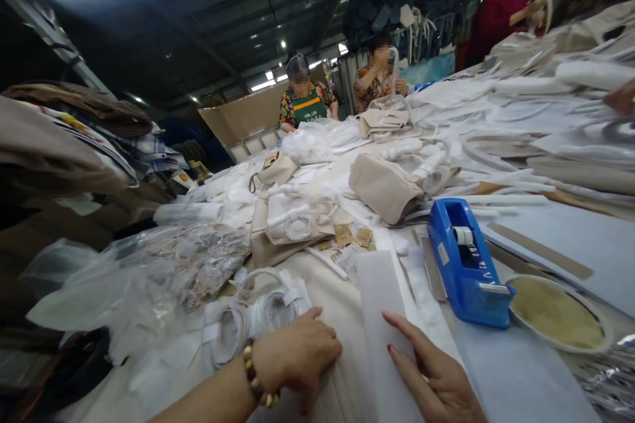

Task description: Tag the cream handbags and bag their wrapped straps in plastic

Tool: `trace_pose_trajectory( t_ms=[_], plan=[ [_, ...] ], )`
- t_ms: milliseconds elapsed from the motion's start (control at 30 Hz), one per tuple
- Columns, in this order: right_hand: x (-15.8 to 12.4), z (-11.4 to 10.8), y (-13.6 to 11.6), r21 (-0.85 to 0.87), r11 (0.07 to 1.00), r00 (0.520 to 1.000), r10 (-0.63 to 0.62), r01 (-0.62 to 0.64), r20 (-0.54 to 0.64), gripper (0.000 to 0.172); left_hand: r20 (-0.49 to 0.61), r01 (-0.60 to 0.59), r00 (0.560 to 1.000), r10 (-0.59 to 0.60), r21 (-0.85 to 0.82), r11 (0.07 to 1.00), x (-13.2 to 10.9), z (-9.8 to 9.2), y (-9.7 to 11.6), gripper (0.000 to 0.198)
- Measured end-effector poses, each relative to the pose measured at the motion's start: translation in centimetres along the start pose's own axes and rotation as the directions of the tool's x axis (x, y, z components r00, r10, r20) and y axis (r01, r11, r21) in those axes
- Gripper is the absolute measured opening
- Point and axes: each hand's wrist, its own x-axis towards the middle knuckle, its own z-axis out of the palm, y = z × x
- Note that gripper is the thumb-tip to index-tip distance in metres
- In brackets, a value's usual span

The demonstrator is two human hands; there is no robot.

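My left hand (301,358), with a beaded bracelet (252,373) at its wrist, rests on beige fabric (342,324). Its fingers are bent but apart, and nothing shows in them. Coiled white straps in wrapping (225,330) lie just beyond and left of it. Over a long white strip (381,297), which looks like folded paper or foam, my right hand (434,373) has thumb and forefinger apart. Their tips appear to touch the strip, while the other fingers are mostly hidden. A beige bag (268,231) with wrapped straps lies ahead, beside small brown tags (354,236).
A blue tape dispenser (459,271) stands right of the strip, next to a round tub (558,314) with tan contents. Crumpled clear plastic (149,284) heaps at left. Another beige bag (384,186) lies farther off. Several people work around the table, including one in a green apron (307,108).
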Motion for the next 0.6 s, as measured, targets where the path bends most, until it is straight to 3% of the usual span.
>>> trace_pose_trajectory(
  t_ms=[100, 200, 367, 500, 600],
  plan=[
    [0.4, -0.3, -0.3, -0.034, 0.999, 1.000, 0.020, -0.020, 0.008, 0.038, 0.193, -0.045, 0.981, 0.019, 0.132, 0.990, 2.1, -0.6, 0.2, 0.033],
    [0.9, -0.5, -0.2, -0.052, 0.999, 1.000, -0.001, 0.003, 0.027, 0.037, 0.232, -0.072, 0.972, 0.030, 0.173, 0.982, 2.8, -0.8, 0.2, 0.026],
    [0.6, 0.4, 1.0, -0.025, 0.997, 0.995, -0.065, 0.067, 0.077, 0.038, 0.105, -0.125, 0.989, 0.106, 0.190, 0.974, 2.4, 0.1, -0.4, 0.030],
    [-0.7, 2.0, 1.8, 0.028, 0.995, 0.981, 0.089, -0.095, 0.169, 0.046, -0.076, -0.187, 0.976, 0.204, 0.189, 0.964, 1.2, 1.6, -0.4, 0.019],
    [-1.7, 3.8, 2.1, 0.099, 0.967, 0.955, 0.210, -0.235, 0.210, 0.059, -0.178, -0.203, 0.955, 0.236, 0.184, 0.962, -0.5, 1.0, 0.2, 0.014]
  ],
)
